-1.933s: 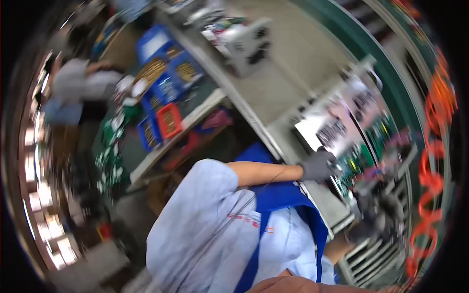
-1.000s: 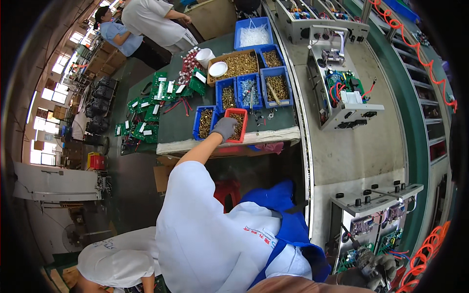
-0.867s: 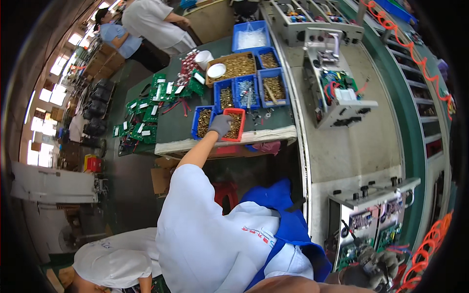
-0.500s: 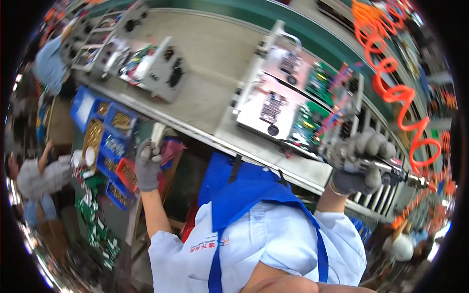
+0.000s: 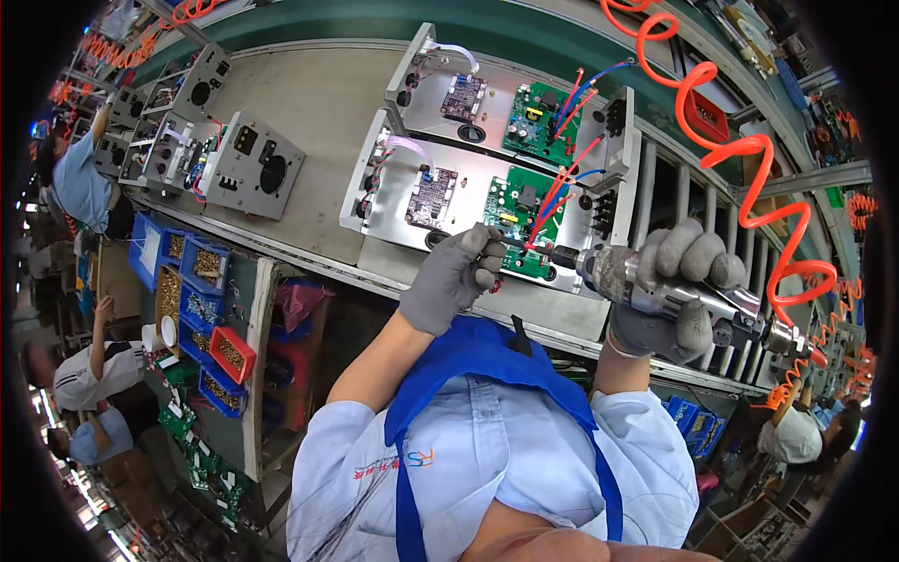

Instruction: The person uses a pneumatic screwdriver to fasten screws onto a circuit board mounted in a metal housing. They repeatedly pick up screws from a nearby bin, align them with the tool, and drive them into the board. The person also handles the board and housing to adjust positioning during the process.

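My right hand [image 5: 695, 255], in a grey glove, is wrapped round a silver air screwdriver [image 5: 648, 296] lying level, its bit pointing left. At the bit's tip, the gloved fingers of my left hand [image 5: 448, 279] are pinched together; whatever small thing they hold is hidden. Both hands are over the front edge of the nearer metal chassis [image 5: 379, 245]. This chassis carries a dark circuit board [image 5: 432, 198] and a green circuit board [image 5: 510, 199] with red and blue wires. A second chassis [image 5: 426, 117] of the same kind stands just behind it.
A coiled orange air hose [image 5: 749, 145] hangs at the right, above metal rollers [image 5: 646, 183]. More grey chassis [image 5: 251, 169] stand on the bench's left. Blue bins [image 5: 198, 304] and a red bin [image 5: 231, 354] of small fasteners sit left, below the bench edge. Several co-workers are nearby.
My left hand has moved from beside the bins, rightward to the screwdriver's tip. The right hand keeps its grip on the screwdriver. The view has turned, shifting the chassis left in the picture.
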### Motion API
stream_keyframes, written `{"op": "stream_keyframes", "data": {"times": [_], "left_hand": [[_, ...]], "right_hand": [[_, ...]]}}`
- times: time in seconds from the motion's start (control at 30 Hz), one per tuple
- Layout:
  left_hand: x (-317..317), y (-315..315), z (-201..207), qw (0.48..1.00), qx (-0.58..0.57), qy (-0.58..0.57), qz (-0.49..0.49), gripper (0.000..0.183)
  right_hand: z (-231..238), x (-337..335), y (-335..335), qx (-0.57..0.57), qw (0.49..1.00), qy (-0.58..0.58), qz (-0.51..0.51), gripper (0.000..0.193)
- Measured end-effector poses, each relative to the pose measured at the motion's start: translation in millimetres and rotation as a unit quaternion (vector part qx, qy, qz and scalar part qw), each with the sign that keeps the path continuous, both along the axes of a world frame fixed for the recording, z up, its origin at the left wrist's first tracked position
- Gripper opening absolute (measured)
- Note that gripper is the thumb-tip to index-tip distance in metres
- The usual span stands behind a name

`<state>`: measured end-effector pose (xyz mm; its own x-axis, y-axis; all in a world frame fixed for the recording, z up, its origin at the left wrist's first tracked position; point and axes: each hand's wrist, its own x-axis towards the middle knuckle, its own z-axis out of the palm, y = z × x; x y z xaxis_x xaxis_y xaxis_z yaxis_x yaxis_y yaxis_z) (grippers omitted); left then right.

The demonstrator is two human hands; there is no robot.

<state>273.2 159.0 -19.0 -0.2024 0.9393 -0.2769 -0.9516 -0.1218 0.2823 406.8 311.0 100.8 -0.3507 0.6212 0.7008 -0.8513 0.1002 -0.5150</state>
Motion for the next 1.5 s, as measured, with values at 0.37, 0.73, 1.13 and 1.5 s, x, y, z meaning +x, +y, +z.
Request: {"op": "stream_keyframes", "data": {"times": [0.37, 0.73, 1.13, 1.5], "left_hand": [[-23, 19, -7, 0.995, -0.087, 0.019, -0.038, 0.032], [-50, 31, -14, 0.986, -0.138, -0.011, -0.097, 0.048], [-52, 7, -42, 0.994, -0.067, 0.066, -0.048, 0.038], [-43, 13, -41, 0.996, -0.065, 0.044, -0.040, 0.048]], "right_hand": [[-14, -23, 20, -0.019, 0.997, -0.057, -0.040, 0.049], [-23, -64, 21, -0.040, 0.981, -0.170, -0.085, 0.046], [-42, -88, 21, -0.073, 0.954, -0.289, -0.035, 0.042], [-45, -92, 29, -0.063, 0.930, -0.360, -0.047, 0.036]]}}
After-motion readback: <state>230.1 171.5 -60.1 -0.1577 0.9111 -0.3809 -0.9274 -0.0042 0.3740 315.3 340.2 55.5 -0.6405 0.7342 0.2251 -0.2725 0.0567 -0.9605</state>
